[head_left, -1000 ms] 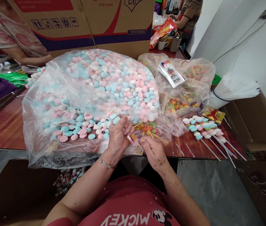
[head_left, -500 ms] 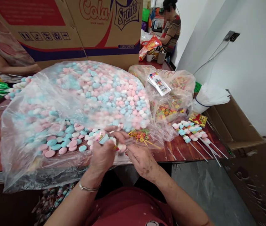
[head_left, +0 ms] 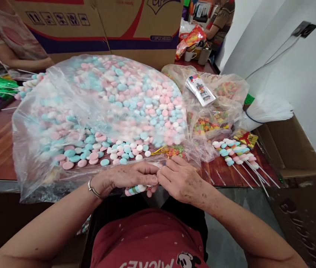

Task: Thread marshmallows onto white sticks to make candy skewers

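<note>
My left hand point(head_left: 131, 175) is closed around a marshmallow skewer point(head_left: 135, 190), a row of pink, white, blue and green pieces that seems to be in a clear wrapper. It lies sideways over my lap, just off the table's front edge. Fingers closed, my right hand point(head_left: 180, 180) grips the skewer's right end against my left fingertips; the exact part pinched is hidden. Beyond my hands, gold twist ties point(head_left: 158, 151) lie by some ring-shaped candies point(head_left: 176, 151). Loose pink, blue and white marshmallows point(head_left: 93, 158) spill from a big clear bag point(head_left: 99, 108).
Several finished skewers point(head_left: 237, 152) rest at the right, sticks over the edge, near a gold packet point(head_left: 245, 137). Behind are bags of ring candies point(head_left: 210, 121), a card stack point(head_left: 200, 90) and a tub of white sticks point(head_left: 266, 113). A large carton point(head_left: 102, 35) blocks the back; two people sit beyond.
Both hands have come nearer my body with the skewer, from over the table to its front edge. My left hand has turned over it, palm down. The view has tilted down.
</note>
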`<state>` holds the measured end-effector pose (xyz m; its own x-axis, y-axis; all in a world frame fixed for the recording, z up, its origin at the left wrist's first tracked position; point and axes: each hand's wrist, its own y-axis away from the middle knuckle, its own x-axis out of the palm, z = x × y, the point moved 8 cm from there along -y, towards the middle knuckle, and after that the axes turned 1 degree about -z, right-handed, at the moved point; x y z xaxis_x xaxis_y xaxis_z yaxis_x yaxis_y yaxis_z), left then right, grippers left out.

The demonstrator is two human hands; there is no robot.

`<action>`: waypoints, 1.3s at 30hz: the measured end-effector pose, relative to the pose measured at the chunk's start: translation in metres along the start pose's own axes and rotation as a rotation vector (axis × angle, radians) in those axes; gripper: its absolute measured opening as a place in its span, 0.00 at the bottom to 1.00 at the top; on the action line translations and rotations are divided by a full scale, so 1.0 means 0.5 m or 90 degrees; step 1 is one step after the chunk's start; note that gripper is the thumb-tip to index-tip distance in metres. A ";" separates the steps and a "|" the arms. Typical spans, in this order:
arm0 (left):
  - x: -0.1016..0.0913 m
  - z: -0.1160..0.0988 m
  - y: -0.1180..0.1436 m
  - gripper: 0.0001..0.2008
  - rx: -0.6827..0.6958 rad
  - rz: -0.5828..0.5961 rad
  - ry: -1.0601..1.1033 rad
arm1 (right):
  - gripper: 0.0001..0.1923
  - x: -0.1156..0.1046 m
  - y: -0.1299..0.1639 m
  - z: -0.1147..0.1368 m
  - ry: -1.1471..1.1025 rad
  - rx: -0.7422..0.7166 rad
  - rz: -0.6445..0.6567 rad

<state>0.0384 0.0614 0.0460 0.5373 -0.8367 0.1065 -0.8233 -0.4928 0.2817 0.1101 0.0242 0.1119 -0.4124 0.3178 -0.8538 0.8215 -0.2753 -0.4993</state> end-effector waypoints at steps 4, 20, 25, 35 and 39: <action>0.009 -0.001 -0.009 0.13 0.022 -0.008 -0.028 | 0.17 0.012 0.008 -0.005 0.005 0.008 0.047; 0.082 0.115 0.027 0.13 -0.193 -0.048 0.268 | 0.14 0.025 0.078 0.073 -0.029 0.049 0.012; 0.067 0.087 0.026 0.12 -0.030 -0.183 -0.192 | 0.15 0.061 0.091 0.059 -0.080 0.115 0.063; 0.025 0.026 0.087 0.07 0.224 -0.425 -0.362 | 0.15 0.029 0.105 -0.078 -0.315 0.360 -0.004; -0.011 0.069 0.107 0.09 0.107 -0.512 0.002 | 0.14 0.082 0.101 -0.169 -0.253 0.461 0.050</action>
<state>-0.0150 0.0316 0.0276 0.9753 -0.2114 -0.0642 -0.2021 -0.9710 0.1274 0.1681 0.0998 0.0641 -0.5845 -0.0329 -0.8107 0.4522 -0.8428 -0.2918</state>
